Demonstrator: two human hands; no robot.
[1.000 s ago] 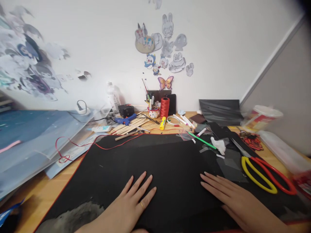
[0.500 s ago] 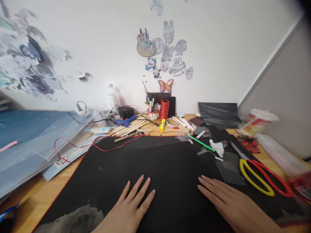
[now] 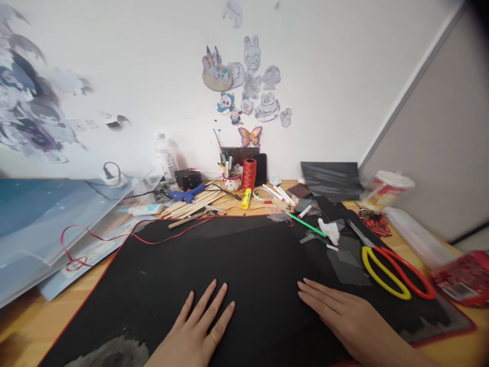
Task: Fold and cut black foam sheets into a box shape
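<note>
Palm down on the black mat (image 3: 229, 260), my left hand (image 3: 198, 323) lies with its fingers spread and a gold ring on one finger. To the right, my right hand (image 3: 344, 311) rests flat on the same mat, fingers stretched out and close together. Neither hand holds anything. Scissors (image 3: 397, 270) with yellow and red handles lie beyond my right hand. A green stick (image 3: 305, 224), a crumpled white tissue (image 3: 329, 231) and clear film pieces (image 3: 348, 262) are on the mat's right part.
Along the back stand a pen cup (image 3: 232, 181), a red thread spool (image 3: 249, 174) and a blue glue gun (image 3: 187, 193) beside wooden sticks (image 3: 194, 205). Plastic sheets (image 3: 76, 224) cover the left. A lidded cup (image 3: 387, 188) and red packet (image 3: 464, 279) are at right.
The view has turned slightly to the right, so the scene sits further left and more of the red packet shows. Both hands stay flat on the mat.
</note>
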